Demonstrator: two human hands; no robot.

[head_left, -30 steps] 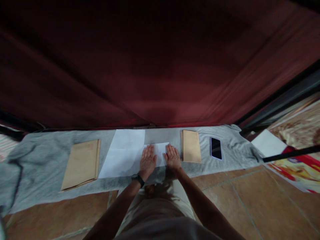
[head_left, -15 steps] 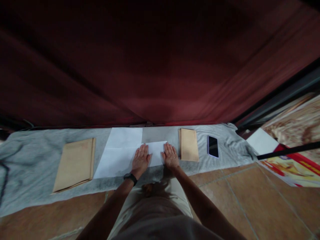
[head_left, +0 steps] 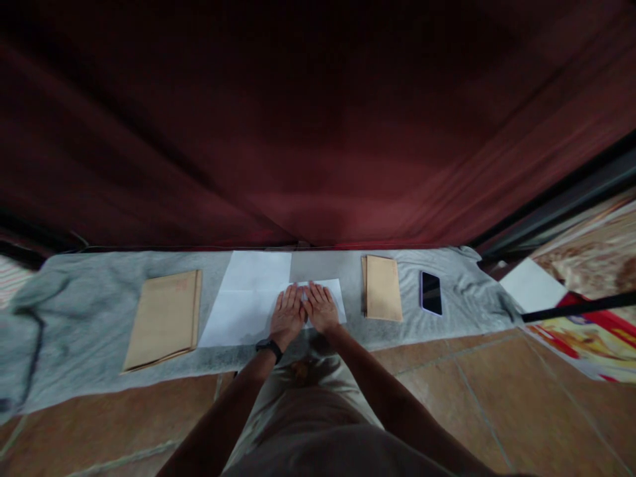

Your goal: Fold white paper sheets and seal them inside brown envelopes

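Note:
My left hand (head_left: 288,313), with a dark watch on its wrist, and my right hand (head_left: 321,307) lie flat, side by side and almost touching, on a small folded white paper (head_left: 335,296). That paper rests on a grey cloth (head_left: 89,311) spread on the floor. A larger white sheet (head_left: 243,298) lies just left of my hands, partly under the left one. Both palms face down with fingers together, holding nothing.
A large brown envelope (head_left: 163,318) lies at the left on the cloth, a smaller brown envelope (head_left: 382,287) at the right, then a dark phone (head_left: 430,293). A dark red curtain (head_left: 318,132) hangs behind. Tiled floor (head_left: 497,397) lies in front; a white sheet (head_left: 531,285) at far right.
My two hands have slid toward each other across the small white paper: they were apart at its left and right edges and now lie side by side at its middle.

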